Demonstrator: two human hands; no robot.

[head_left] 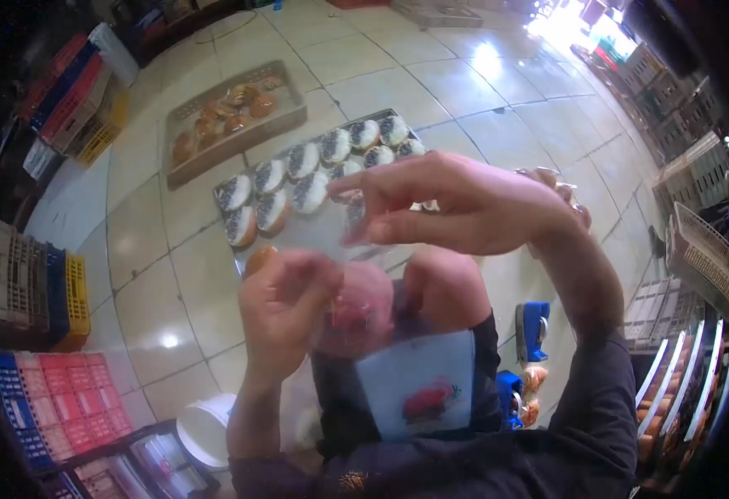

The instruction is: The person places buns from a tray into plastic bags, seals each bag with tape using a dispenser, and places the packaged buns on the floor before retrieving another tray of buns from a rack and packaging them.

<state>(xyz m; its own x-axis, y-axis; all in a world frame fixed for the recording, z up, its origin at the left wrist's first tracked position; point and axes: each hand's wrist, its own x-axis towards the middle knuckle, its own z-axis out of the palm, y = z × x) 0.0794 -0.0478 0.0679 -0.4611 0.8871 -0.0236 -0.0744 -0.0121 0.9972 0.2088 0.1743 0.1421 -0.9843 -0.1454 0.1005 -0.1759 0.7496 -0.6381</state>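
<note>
My left hand [285, 303] is raised in front of my knees, its fingers curled and blurred. A see-through plastic bag [358, 314] with red print appears to hang from it, smeared by motion. My right hand [464, 204] reaches leftward over the metal tray [302, 229], fingers stretched out and thumb apart, with nothing visible between them. Rows of oval buns [304, 160], half white and half dark-speckled on top, lie on that tray; my right hand hides some. Just behind my left hand shows a glazed brown bun [261, 258]. A stack of printed plastic bags [418, 387] rests on my lap.
Beyond the tray, a plastic crate [277, 125] holds brown pastries. More wrapped buns [581, 212] sit right of my right wrist. Blue tape dispensers [533, 331] stand by my right leg. Stacked crates [28, 274] line the left, with a white bucket [206, 428] nearby.
</note>
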